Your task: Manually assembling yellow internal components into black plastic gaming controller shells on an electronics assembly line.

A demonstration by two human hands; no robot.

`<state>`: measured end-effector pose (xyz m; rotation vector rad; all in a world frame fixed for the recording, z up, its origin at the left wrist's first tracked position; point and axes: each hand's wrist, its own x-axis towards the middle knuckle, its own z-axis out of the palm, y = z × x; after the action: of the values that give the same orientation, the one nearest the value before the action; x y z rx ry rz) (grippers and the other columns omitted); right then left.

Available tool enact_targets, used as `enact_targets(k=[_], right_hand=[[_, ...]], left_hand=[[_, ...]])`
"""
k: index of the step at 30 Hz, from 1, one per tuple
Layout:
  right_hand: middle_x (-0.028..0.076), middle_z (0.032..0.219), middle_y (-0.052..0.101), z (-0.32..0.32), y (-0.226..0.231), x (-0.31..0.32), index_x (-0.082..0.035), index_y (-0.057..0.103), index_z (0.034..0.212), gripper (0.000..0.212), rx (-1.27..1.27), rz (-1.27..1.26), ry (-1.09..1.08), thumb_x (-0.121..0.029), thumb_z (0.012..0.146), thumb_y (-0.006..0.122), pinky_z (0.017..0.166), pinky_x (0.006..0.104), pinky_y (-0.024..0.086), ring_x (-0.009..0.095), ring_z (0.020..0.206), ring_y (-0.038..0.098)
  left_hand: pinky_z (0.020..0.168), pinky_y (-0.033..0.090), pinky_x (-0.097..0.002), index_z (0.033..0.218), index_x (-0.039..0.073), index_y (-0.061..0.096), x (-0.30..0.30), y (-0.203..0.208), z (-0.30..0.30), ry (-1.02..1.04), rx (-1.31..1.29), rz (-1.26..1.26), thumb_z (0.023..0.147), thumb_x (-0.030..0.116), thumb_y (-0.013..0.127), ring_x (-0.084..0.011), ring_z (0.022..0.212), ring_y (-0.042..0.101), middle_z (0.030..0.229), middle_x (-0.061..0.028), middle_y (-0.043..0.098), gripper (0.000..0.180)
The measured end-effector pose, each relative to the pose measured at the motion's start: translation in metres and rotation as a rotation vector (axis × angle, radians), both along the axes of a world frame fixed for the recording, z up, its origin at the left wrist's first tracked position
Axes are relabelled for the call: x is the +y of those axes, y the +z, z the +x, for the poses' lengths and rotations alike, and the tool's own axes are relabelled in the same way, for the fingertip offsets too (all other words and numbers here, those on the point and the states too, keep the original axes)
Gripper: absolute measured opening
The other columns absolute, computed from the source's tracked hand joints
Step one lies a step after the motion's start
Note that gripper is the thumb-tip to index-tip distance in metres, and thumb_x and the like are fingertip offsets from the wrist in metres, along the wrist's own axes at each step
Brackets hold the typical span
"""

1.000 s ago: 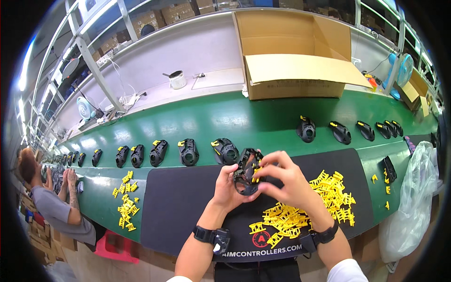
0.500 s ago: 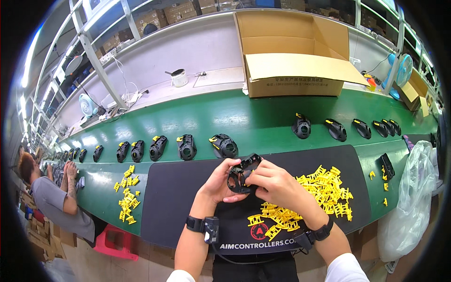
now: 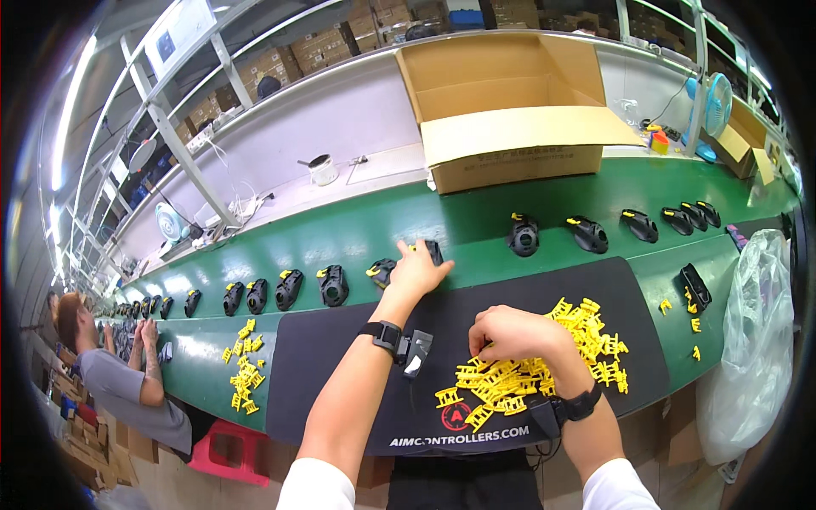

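Observation:
My left hand (image 3: 416, 270) reaches to the far edge of the dark mat (image 3: 340, 365), its fingers around a black plastic shell (image 3: 435, 252) that they partly hide. Beside it stands another black shell (image 3: 380, 272) with a yellow piece on top, partly covered by the hand. Over the left edge of a heap of small yellow ladder-shaped plastic pieces (image 3: 586, 331) is my right hand (image 3: 514, 332), fingers curled together. What the right fingertips hold, if anything, is hidden.
Rows of similar black shells (image 3: 332, 286) run along the green bench (image 3: 357, 223) to both sides. A small yellow pile (image 3: 246, 374) lies left of the mat. An open cardboard box (image 3: 518, 170) stands behind. At right are a black tray (image 3: 694, 287) and plastic bag (image 3: 748, 348).
The hands have parted. My left hand has carried the black shell forward to the row, while my right hand has left it and moved down to the yellow heap. The view has shifted slightly.

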<state>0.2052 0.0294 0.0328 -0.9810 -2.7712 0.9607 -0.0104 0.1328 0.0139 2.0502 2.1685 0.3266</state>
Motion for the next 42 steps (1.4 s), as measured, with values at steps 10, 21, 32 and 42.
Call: enact_targets(k=[10,21,32,42], right_hand=[[0.008,0.109,0.060,0.015,0.002,-0.008,-0.015,0.073,0.100,0.028,-0.057,0.098,-0.044,-0.022,0.074,0.079,0.097,0.0367,0.047,0.029,0.110,0.052],[0.011,0.078,0.072,0.052,0.007,0.014,0.000,0.067,0.090,0.016,0.262,-0.046,-0.318,-0.008,0.077,0.072,0.070,0.0338,0.055,0.023,0.075,0.071],[0.002,0.088,0.070,0.044,-0.005,0.029,0.001,0.065,0.100,0.016,0.903,-0.250,-0.588,-0.011,0.091,0.069,0.075,0.0256,0.052,0.008,0.084,0.065],[0.002,0.090,0.067,-0.016,-0.004,0.006,0.001,0.063,0.104,0.016,0.985,-0.243,-0.515,0.000,0.089,0.070,0.077,0.0227,0.053,0.008,0.082,0.065]], left_hand=[[0.083,0.057,-0.0463,0.138,-0.001,0.049,0.013,0.028,0.052,-0.171,0.183,0.041,0.084,0.051,0.069,-0.0406,0.094,0.070,0.141,-0.0351,0.043,0.078],[0.091,0.053,-0.0388,0.124,-0.007,0.060,0.065,-0.028,0.132,-0.345,-0.241,0.204,0.067,0.055,0.082,-0.0346,0.098,0.067,0.097,-0.0199,0.069,0.087],[0.087,0.055,-0.0444,0.155,0.012,0.024,-0.030,-0.023,0.021,-0.321,-1.774,-0.315,0.091,0.015,0.058,-0.0246,0.097,0.066,0.118,-0.0123,0.061,0.073],[0.101,0.049,-0.0516,0.148,0.014,0.033,-0.117,-0.022,-0.007,-0.458,-1.932,-0.351,0.095,0.026,0.058,-0.0342,0.122,0.058,0.137,-0.0150,0.053,0.060]])
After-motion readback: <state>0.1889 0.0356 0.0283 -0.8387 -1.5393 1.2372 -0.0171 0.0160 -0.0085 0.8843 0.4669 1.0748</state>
